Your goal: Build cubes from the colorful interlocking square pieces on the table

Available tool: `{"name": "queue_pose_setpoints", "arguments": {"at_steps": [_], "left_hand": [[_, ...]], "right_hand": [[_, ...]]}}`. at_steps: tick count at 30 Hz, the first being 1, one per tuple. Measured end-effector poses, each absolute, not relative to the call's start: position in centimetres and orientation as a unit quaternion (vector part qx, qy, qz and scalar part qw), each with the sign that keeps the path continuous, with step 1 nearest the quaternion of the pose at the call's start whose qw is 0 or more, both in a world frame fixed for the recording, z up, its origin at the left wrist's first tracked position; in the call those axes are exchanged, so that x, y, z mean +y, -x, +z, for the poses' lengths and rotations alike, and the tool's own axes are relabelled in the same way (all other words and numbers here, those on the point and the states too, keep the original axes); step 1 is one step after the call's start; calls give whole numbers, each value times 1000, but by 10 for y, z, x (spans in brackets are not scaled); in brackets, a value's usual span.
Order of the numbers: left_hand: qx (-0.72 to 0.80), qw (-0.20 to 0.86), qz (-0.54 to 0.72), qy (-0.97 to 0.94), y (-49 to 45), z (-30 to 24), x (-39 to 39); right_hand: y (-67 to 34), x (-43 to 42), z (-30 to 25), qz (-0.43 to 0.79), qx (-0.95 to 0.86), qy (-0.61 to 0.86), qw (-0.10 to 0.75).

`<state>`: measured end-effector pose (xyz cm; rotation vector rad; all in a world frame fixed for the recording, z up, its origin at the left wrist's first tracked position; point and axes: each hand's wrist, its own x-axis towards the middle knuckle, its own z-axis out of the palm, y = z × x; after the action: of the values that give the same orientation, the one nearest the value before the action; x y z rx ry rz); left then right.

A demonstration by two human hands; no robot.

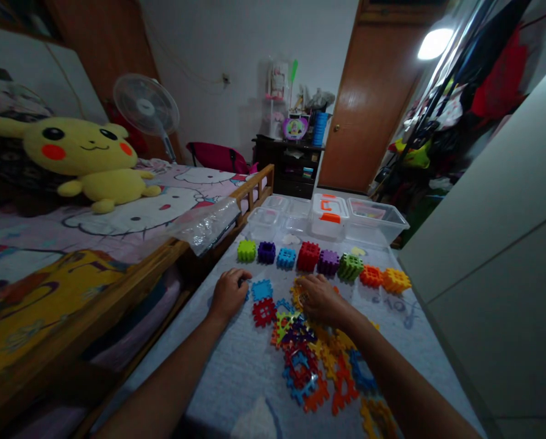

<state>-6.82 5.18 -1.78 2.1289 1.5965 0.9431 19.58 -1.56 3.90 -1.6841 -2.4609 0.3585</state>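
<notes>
My left hand (229, 292) rests on the grey cloth with its fingers curled over something small I cannot make out, next to a flat blue tile (262, 289) and a red tile (264, 311). My right hand (318, 297) lies palm down on a yellow tile at the top of a heap of loose coloured tiles (316, 366); its fingers look bent on it. Beyond both hands stands a row of built cubes, from a green cube (246, 250) through a red cube (308, 255) to a yellow cube (396, 280).
Clear plastic boxes (377, 222) and a white lid with orange latches (330, 213) stand behind the cubes. A wooden bed frame (172, 256) with a crumpled plastic bag (207, 224) runs along the left. A yellow plush (87, 161) lies on the bed. A white wall (492, 244) closes the right.
</notes>
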Motion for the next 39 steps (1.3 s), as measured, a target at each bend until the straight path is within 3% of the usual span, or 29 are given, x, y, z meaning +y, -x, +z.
{"name": "queue_pose_setpoints", "arguments": {"at_steps": [6,12,16,19,26,32,39], "left_hand": [[555,155,329,-748,68,-20,52],[551,153,333,-749,68,-20,52],[546,158,330,-753,68,-19,53],[544,161,328,-755,68,-18,53],[554,161,322,-750,69,-18,52],[559,165,318,-748,68,-17,52],[554,154,317,-754,69,-20,53]], "right_hand": [[-209,-30,32,131,-792,573,165],[-232,-47,31,169,-786,562,195],[-251,-54,33,96,-745,614,243],[-256,-58,31,78,-745,632,200],[-252,-73,47,167,-782,588,121],[-259,-75,53,213,-767,593,122],[-256,-65,37,147,-766,601,177]]}}
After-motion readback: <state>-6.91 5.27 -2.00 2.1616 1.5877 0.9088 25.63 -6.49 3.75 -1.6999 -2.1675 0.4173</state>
